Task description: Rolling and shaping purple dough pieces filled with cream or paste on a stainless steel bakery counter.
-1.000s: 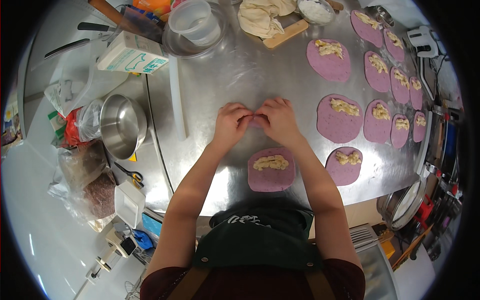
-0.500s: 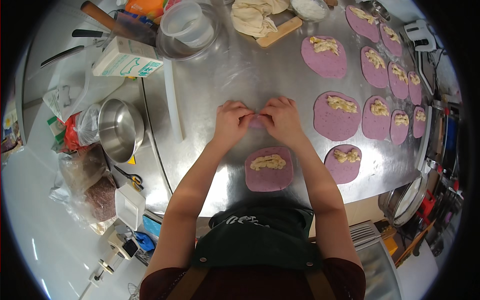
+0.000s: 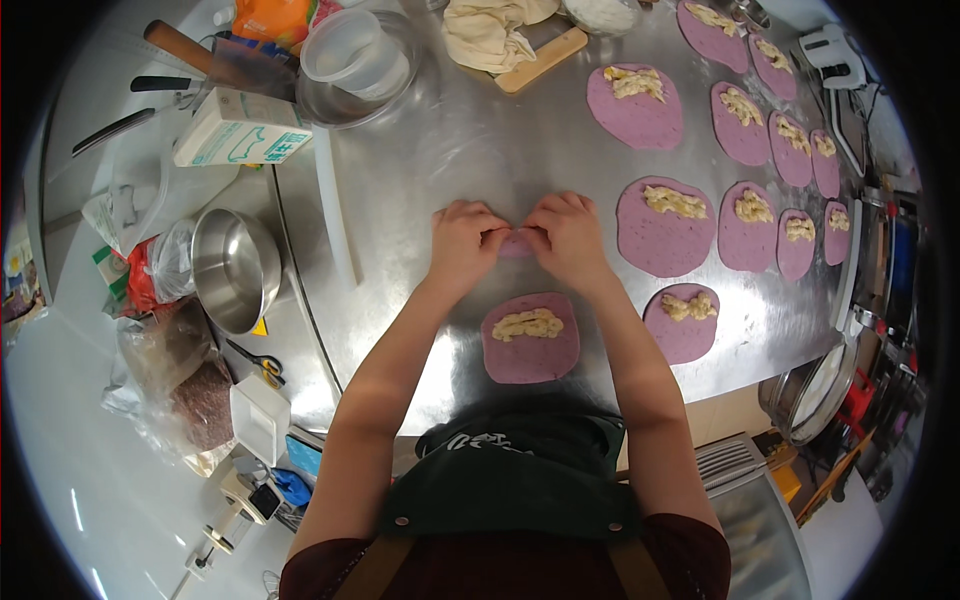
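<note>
My left hand (image 3: 466,240) and my right hand (image 3: 562,236) meet over the steel table, fingertips pinched on a small piece of purple dough (image 3: 516,246). Most of that dough is hidden behind my fingers and thumbs. Between my forearms, closer to me, lies a flat purple dough round (image 3: 530,362) with a strip of pale yellow filling (image 3: 527,324) across it. To the right of my right hand is a larger flat dough round (image 3: 660,245), also topped with filling. Another filled round (image 3: 682,335) sits by my right forearm.
Several more filled rounds spread over the right of the steel table (image 3: 400,170). A white rod (image 3: 333,210), a steel bowl (image 3: 236,270), scissors (image 3: 262,362) and a carton (image 3: 240,130) are at left. A cloth (image 3: 490,35) and wooden-handled scraper (image 3: 543,60) lie at the back.
The whole view has shifted slightly, so the table things appear a little further left. Both hands stay pinched on the dough in nearly the same pose.
</note>
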